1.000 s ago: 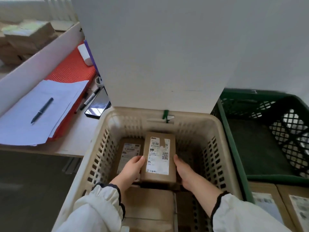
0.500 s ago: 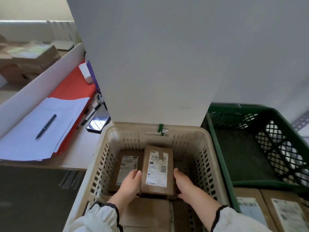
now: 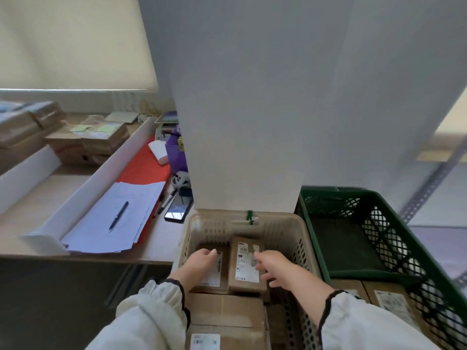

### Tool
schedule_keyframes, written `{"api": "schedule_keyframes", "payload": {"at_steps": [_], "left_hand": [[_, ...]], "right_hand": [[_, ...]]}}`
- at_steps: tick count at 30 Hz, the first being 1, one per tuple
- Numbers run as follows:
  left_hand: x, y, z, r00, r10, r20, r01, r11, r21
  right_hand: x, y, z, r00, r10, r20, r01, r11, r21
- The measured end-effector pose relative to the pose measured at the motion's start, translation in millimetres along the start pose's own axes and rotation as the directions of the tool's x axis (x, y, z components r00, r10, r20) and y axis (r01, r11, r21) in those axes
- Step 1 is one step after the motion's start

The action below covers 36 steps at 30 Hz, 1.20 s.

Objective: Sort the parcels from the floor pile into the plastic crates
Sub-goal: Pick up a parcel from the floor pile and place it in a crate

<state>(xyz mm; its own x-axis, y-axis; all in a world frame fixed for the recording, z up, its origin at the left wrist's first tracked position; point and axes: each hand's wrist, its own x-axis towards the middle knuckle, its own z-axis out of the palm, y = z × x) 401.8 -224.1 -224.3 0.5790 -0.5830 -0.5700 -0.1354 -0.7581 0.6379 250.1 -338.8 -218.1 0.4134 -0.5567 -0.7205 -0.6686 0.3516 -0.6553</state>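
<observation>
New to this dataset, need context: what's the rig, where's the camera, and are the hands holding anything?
No robot: a person sorts parcels bare-handed. The one picture comes from a wide-angle camera on their head, looking forward and down, so both sleeves enter from the bottom. The left hand lies over a brown parcel in the beige crate; whether it touches is unclear. The right hand is spread open over the edge of the labelled parcel beside it, gripping nothing. A bigger box lies nearer the camera. The green crate stands to the right. On the desk at left: papers with a pen, and a phone.
</observation>
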Motion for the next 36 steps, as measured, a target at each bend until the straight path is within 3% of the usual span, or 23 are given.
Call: {"api": "schedule_keyframes", "payload": {"at_steps": [4, 9, 17, 26, 36], "left_hand": [[-38, 0, -30, 0.999, -0.004, 0.048, 0.007, 0.997, -0.075], [-87, -22, -58, 0.994, -0.053, 0.097, 0.057, 0.998, -0.040], [-143, -58, -83, 0.995, -0.021, 0.094, 0.043, 0.971, -0.233], [-189, -87, -117, 0.995, -0.076, -0.071, 0.051, 0.952, -0.300], [-236, -143, -128, 0.935, -0.280, -0.217, 0.127, 0.836, -0.533]], "right_hand": [[-38, -9, 25, 0.998, -0.061, 0.013, 0.062, 0.998, -0.032], [-80, -6, 66, 0.994, -0.085, 0.075, 0.089, 0.995, -0.053], [-137, -13, 123, 0.979, -0.185, 0.079, 0.192, 0.978, -0.085], [-164, -9, 168, 0.965, -0.201, 0.167, 0.222, 0.968, -0.118], [-200, -11, 194, 0.896, -0.256, 0.363, 0.382, 0.862, -0.334]]}}
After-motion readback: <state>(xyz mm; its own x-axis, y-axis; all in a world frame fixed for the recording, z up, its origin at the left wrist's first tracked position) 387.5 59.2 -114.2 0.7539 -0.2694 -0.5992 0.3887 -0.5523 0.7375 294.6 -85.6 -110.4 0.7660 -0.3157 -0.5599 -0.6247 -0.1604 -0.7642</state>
